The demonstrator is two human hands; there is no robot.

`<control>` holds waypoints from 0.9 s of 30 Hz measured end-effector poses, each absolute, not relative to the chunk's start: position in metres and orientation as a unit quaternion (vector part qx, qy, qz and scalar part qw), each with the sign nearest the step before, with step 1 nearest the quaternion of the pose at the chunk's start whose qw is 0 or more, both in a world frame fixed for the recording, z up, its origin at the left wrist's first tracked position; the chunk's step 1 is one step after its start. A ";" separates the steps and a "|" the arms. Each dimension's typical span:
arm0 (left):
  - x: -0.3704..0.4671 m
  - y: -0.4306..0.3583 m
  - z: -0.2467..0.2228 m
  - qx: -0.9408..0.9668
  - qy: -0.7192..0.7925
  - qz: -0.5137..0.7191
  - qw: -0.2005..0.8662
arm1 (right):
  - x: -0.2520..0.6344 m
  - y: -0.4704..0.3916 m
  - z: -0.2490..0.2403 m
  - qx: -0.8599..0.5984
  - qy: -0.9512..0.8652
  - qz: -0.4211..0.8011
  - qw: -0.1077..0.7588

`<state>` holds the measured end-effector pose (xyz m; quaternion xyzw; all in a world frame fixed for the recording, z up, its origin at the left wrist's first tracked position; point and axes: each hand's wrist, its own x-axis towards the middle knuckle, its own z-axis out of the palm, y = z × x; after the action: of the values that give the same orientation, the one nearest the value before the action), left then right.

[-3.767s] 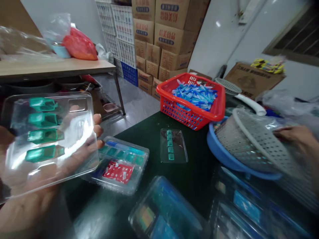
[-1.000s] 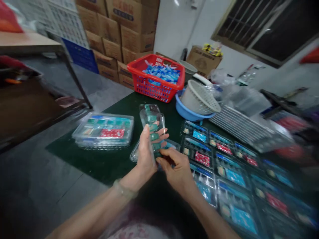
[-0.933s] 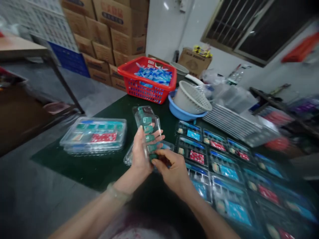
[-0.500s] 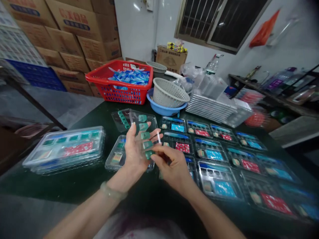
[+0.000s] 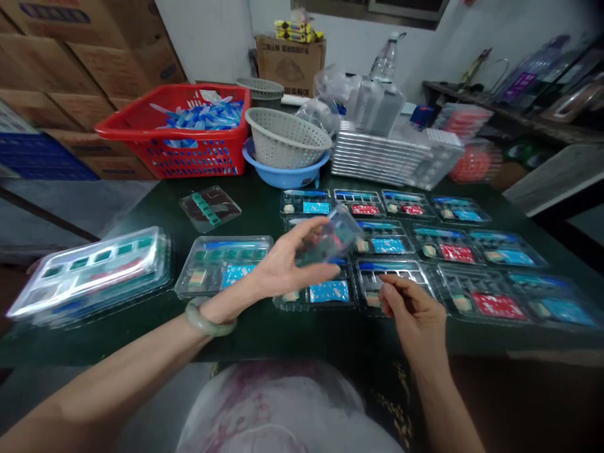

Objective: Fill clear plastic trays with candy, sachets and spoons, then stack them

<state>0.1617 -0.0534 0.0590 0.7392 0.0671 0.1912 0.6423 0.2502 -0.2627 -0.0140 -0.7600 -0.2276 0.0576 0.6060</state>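
A clear plastic piece [image 5: 343,228], blurred by motion, is between the thumb and fingers of my left hand [image 5: 292,261], above the middle trays. My right hand [image 5: 411,308] is pinched over a clear tray [image 5: 394,269] in the front row; what its fingertips hold is too small to make out. Left of centre lies a filled tray [image 5: 202,251] with green squares, a blue packet and a beige block, partly behind my left wrist. Behind it, a flat clear sheet [image 5: 226,204] bears a green strip [image 5: 206,207].
Stacked closed trays [image 5: 108,270] stand at the left. Rows of filled trays [image 5: 455,253] cover the right side. Along the back are a red basket [image 5: 198,154] of blue items, a grey colander [image 5: 287,138] in a blue basin [image 5: 283,176], and clear plastic containers [image 5: 377,154].
My left hand has moved right and no longer holds the row of green squares. My right hand has moved right, apart from the left. The view has shifted, and the left-centre tray now shows green squares.
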 end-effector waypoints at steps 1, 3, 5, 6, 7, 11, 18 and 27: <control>0.165 -0.057 0.056 0.796 0.039 0.177 0.577 | 0.248 -0.266 -0.017 -0.765 -0.223 0.049 0.602; 0.170 -0.062 0.046 0.885 -0.010 0.139 0.444 | 0.243 -0.272 -0.021 -0.770 -0.218 0.039 0.599; 0.173 -0.063 0.033 0.937 -0.030 0.087 0.337 | 0.241 -0.276 -0.026 -0.765 -0.222 0.035 0.604; 0.174 -0.063 0.027 0.951 -0.032 0.065 0.299 | 0.240 -0.277 -0.028 -0.762 -0.226 0.036 0.606; 0.175 -0.062 0.022 0.960 -0.031 0.050 0.274 | 0.239 -0.278 -0.030 -0.761 -0.230 0.038 0.605; 0.176 -0.059 0.011 0.966 -0.024 0.038 0.253 | 0.238 -0.280 -0.036 -0.766 -0.257 0.055 0.586; 0.177 -0.060 0.012 0.976 -0.032 0.038 0.213 | 0.237 -0.273 -0.039 -0.789 -0.300 0.063 0.532; 0.176 -0.060 0.041 0.955 0.041 0.137 0.260 | 0.228 -0.262 -0.026 -0.775 -0.318 0.032 0.545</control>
<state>0.1758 -0.0601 0.0406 0.9549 0.0406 0.1370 0.2602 0.2283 -0.2618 -0.0263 -0.7753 -0.3183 0.0323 0.5446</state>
